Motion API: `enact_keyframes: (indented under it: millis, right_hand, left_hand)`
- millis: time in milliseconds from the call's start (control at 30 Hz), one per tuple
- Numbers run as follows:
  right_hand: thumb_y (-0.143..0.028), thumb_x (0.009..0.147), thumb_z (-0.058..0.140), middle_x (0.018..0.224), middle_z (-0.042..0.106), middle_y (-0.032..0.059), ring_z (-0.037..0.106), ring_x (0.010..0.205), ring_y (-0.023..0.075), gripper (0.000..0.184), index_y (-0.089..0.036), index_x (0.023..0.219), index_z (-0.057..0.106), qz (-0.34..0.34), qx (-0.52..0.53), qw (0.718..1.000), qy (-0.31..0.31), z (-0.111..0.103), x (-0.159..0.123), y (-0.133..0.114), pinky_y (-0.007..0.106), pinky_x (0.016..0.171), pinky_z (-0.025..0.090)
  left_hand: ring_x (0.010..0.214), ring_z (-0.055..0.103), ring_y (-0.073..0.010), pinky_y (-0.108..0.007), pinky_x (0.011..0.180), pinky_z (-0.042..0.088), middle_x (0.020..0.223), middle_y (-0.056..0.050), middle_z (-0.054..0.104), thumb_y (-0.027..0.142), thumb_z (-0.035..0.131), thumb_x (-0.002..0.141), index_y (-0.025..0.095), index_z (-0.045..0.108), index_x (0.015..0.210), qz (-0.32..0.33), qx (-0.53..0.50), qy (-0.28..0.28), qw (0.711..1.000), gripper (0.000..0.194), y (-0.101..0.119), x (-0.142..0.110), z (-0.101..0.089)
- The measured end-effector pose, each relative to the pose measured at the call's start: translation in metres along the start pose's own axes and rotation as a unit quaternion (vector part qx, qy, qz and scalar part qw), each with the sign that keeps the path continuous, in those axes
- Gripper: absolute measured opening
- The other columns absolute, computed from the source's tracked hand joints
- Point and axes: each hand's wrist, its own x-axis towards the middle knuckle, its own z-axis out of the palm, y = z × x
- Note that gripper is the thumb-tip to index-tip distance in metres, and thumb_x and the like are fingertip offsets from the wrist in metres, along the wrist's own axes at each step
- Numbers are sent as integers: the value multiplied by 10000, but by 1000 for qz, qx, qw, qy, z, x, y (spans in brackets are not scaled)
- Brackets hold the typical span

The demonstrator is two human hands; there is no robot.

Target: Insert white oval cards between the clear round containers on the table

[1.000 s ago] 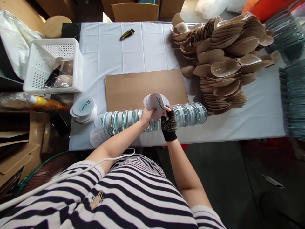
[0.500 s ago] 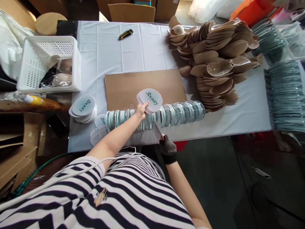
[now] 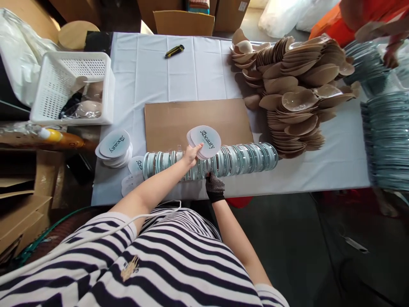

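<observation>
My bare left hand (image 3: pixel 191 155) grips a fanned stack of round white cards (image 3: pixel 206 140) printed "beauty", thumb on top, above a long row of clear round plastic cases (image 3: pixel 249 159). The cases stand on edge, packed side by side, with white inserts between many of them. My right hand (image 3: pixel 215 186), in a dark fingerless-looking glove, is at the near side of the row, its bare fingertips curled against the cases. Whatever those fingertips pinch is hidden. Left of the row lie a pile of the same cards (image 3: pixel 114 145) and some loose cards (image 3: pixel 131 182).
A cardboard sheet (image 3: pixel 191 115) lies behind the row. Nested beige cups (image 3: pixel 297 102) are heaped at the right, with stacked clear cases (image 3: pixel 388 140) beyond. A yellow-black utility knife (image 3: pixel 174 51) lies at the back. A white basket (image 3: pixel 110 94) stands left. A co-worker's hand (image 3: pixel 390 57) is at upper right.
My right hand has moved forward and left to the row; the card it held is no longer visible in its fingers. My left hand keeps its stack. A co-worker's hand has appeared at upper right.
</observation>
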Motion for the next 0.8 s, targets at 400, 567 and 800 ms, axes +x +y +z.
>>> enact_keyframes:
  millis: [400, 567, 800]
  right_hand:
    - [-549, 948, 445, 618, 506, -45, 397, 471, 101, 509, -183, 1296, 515, 63, 404, 865, -292, -13, 14, 9, 252, 559, 465]
    - [-460, 1025, 233, 624, 395, -78, 280, 454, 80, 533, -189, 1439, 431, 60, 477, 843, -239, -13, 5, -7, 201, 550, 427]
    - [-474, 929, 430, 1170, 652, 121, 611, 1081, 213, 598, -152, 1431, 483, -46, 279, 956, 74, -40, 7, -15, 385, 1006, 490]
  left_hand:
    - [1095, 710, -247, -457, 1082, 508, 960, -84, 785, 52, 747, 783, 123, 719, 979, 42, 16, 13, 999, 210, -6, -7, 3]
    - [1101, 708, -250, -452, 1082, 501, 963, -91, 784, 37, 757, 766, 113, 723, 992, 63, 8, 33, 997, 240, -7, -4, 6]
    - [1091, 706, -247, -448, 1090, 492, 923, -74, 785, 71, 807, 715, 115, 733, 1016, 63, 6, 22, 998, 313, -7, -8, 4]
